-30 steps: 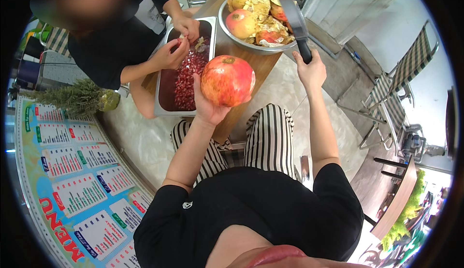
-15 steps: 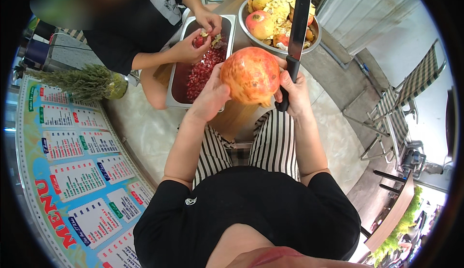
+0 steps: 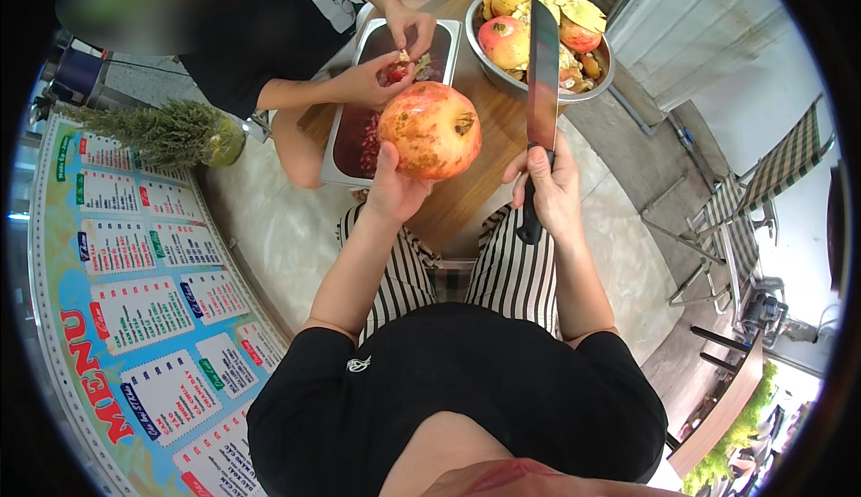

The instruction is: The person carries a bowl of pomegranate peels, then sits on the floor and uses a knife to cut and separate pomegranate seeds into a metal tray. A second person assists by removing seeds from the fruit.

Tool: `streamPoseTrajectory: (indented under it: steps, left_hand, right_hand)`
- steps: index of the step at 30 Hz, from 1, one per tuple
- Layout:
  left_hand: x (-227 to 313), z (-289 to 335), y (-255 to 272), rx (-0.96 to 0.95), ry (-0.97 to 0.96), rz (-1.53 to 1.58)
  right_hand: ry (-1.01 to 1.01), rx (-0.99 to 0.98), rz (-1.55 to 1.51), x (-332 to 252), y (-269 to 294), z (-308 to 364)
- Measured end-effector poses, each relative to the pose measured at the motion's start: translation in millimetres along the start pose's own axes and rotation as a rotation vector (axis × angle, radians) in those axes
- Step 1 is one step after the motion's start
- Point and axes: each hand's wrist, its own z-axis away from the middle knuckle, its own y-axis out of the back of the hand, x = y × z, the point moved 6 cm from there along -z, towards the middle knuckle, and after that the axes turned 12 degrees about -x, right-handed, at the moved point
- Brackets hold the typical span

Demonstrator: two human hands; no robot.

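Observation:
A large red-orange pomegranate point(image 3: 429, 134) rests in my left hand point(image 3: 395, 188), held up with its stem scar turned to the right. In my right hand point(image 3: 553, 187) is a long knife point(image 3: 543, 80) with a black handle, its blade pointing up and away from me. A gap separates the blade from the fruit. Behind the pomegranate stands a metal tray point(image 3: 453, 44) with red pomegranate seeds point(image 3: 369, 143) in it, partly hidden by the fruit. Over that tray, a co-worker's hands point(image 3: 381, 75) hold a small piece of opened pomegranate.
A steel bowl point(image 3: 606, 84) of pomegranates and peel stands at the far right of the wooden table point(image 3: 480, 174). To the left are a printed menu board point(image 3: 148, 255) and a potted plant point(image 3: 170, 138). Folding chairs point(image 3: 744, 183) stand at the right.
My right hand has let go of the pomegranate and moved apart from it with the knife. My left hand now holds the fruit alone, turned so its stem scar shows.

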Motion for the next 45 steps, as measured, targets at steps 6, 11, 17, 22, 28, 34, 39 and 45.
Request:
streamPoseTrajectory:
  steps: [6, 11, 17, 22, 28, 34, 39, 45]
  left_hand:
    - [3.6, -0.1, -3.3, 0.054, -0.067, -0.121]
    - [5.3, -4.6, -8.4, 0.071, -0.101, -0.159]
    - [6.3, -7.0, -9.9, 0.076, -0.106, -0.177]
    - [15.2, -11.6, -25.2, 0.047, -0.188, -0.206]
    - [22.5, -17.7, -22.8, 0.057, -0.289, -0.335]
    - [25.4, -24.5, -11.4, 0.05, -0.312, -0.236]
    - [19.2, -30.0, -4.8, 0.114, -0.262, -0.239]
    - [19.9, -36.0, -18.3, 0.296, -0.199, -0.086]
  right_hand:
    - [0.027, -0.05, 0.212, -23.2, -24.8, 15.3]
    - [0.044, -0.196, 0.458, -48.6, -49.7, 12.4]
    - [0.066, -0.203, 0.513, -48.3, -51.1, 4.0]
    - [0.097, -0.157, 0.529, -53.2, -47.8, -2.9]
    - [0.183, -0.128, 0.626, -52.5, -47.2, -3.5]
    - [0.151, -0.17, 0.662, -43.9, -51.0, 10.2]
    - [0.118, -0.164, 0.633, -32.0, -55.9, 18.9]
    - [0.07, -0.153, 0.549, -7.3, -61.7, 31.6]
